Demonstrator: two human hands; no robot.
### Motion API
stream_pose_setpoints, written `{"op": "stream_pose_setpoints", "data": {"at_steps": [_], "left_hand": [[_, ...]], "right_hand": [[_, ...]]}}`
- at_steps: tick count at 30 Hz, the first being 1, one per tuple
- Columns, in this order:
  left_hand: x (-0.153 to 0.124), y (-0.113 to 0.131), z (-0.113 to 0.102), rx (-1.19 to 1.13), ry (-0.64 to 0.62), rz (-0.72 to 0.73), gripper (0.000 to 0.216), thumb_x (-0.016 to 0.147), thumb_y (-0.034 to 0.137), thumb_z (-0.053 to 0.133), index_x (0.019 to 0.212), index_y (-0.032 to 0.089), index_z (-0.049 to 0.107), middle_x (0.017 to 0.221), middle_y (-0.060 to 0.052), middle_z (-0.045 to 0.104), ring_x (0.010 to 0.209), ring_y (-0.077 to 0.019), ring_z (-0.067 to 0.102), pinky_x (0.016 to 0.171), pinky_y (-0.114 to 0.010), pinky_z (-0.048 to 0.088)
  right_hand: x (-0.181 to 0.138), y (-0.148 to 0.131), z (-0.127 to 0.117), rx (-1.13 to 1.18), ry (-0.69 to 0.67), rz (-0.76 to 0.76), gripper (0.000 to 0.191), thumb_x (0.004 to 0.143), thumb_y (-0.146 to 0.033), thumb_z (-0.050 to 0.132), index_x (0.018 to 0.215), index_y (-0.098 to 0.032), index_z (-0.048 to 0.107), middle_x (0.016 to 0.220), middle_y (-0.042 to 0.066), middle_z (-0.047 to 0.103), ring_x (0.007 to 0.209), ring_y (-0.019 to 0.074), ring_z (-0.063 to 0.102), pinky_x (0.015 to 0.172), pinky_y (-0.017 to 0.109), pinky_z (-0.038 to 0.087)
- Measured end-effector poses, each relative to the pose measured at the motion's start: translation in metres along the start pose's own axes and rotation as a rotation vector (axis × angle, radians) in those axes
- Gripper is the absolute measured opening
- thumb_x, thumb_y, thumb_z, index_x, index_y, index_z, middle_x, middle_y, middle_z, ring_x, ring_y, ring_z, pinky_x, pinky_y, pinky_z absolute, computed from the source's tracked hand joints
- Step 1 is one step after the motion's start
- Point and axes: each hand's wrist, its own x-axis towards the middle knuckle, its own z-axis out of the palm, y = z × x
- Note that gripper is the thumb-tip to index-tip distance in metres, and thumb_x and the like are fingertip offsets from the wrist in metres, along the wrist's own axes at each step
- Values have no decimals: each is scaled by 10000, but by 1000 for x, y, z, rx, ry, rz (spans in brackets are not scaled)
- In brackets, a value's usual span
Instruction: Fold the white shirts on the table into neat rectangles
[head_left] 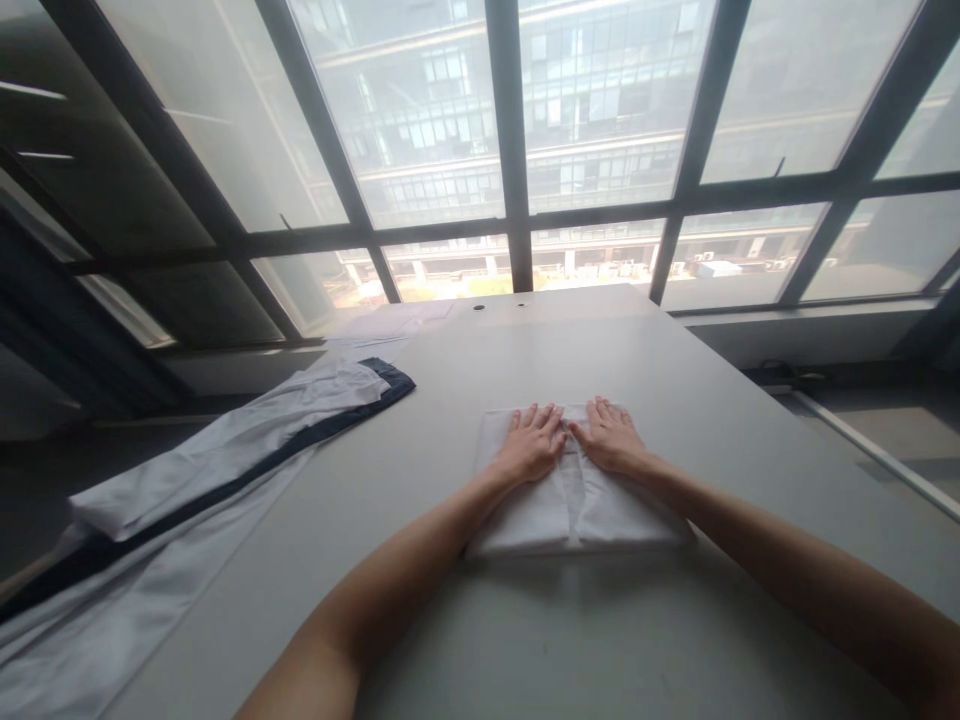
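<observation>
A white garment (525,520), folded into a neat rectangle, lies flat on the white table in front of me; it looks like a shirt, but its kind is hard to make out. My left hand (534,442) rests palm down on its upper left part, fingers stretched out. Beside it, my right hand (609,436) presses flat on the upper right part, fingers also straight. The two thumbs nearly meet over a seam down the middle of the cloth.
Along the left edge of the white table (585,350) lies a pile of white clothes (247,440) with a dark blue garment (307,436) between them. Something white and flat (397,320) lies at the far left corner. Large framed windows (600,110) stand behind the table.
</observation>
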Motion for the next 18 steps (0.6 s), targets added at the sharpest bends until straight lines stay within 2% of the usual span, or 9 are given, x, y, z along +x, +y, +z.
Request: {"op": "stream_pose_setpoints", "data": {"at_steps": [4, 9, 11, 13, 15, 18], "left_hand": [[1, 0, 0, -25, -13, -9, 607, 1065, 509, 237, 1619, 263, 279, 1676, -38, 274, 1553, -301, 189, 1241, -567, 154], [1, 0, 1, -29, 46, 32, 601, 1067, 474, 226, 1635, 277, 223, 1693, -25, 220, 1569, -298, 116, 1226, -601, 179], [2, 0, 1, -25, 26, 57, 578, 1069, 444, 212, 1623, 289, 261, 1685, -10, 246, 1567, -291, 128, 1221, -619, 179], [2, -1, 2, -22, -2, 58, 568, 1067, 418, 210, 1610, 278, 303, 1679, -7, 263, 1564, -293, 145, 1219, -631, 171], [2, -1, 2, -19, -15, 58, 567, 1064, 397, 215, 1606, 264, 313, 1681, -12, 255, 1564, -297, 144, 1216, -637, 166], [2, -1, 2, -19, -36, 63, 565, 1063, 376, 220, 1610, 262, 305, 1683, -20, 251, 1563, -296, 152, 1217, -630, 165]], "right_hand": [[0, 13, -1, -13, -23, 6, 812, 1009, -655, 270, 1567, -71, 358, 1646, 229, 279, 1547, 317, 208, 1247, 512, 136], [-7, 9, -17, 86, -24, 10, 726, 1044, -573, 202, 1555, -94, 393, 1633, 204, 328, 1541, 293, 242, 1243, 507, 171], [-23, 0, -22, 136, -16, -12, 705, 1055, -531, 173, 1554, -86, 397, 1628, 204, 339, 1536, 283, 261, 1235, 491, 214], [-48, -10, -22, 127, -18, -88, 707, 1049, -547, 219, 1567, -95, 382, 1642, 198, 310, 1544, 293, 235, 1231, 499, 224], [-75, -21, -18, 67, -27, -209, 705, 1033, -573, 297, 1594, -149, 345, 1665, 166, 259, 1559, 302, 178, 1240, 537, 174], [-106, -33, -12, -34, 5, -305, 689, 1029, -532, 350, 1591, -134, 353, 1670, 184, 204, 1566, 312, 131, 1248, 559, 102]]}}
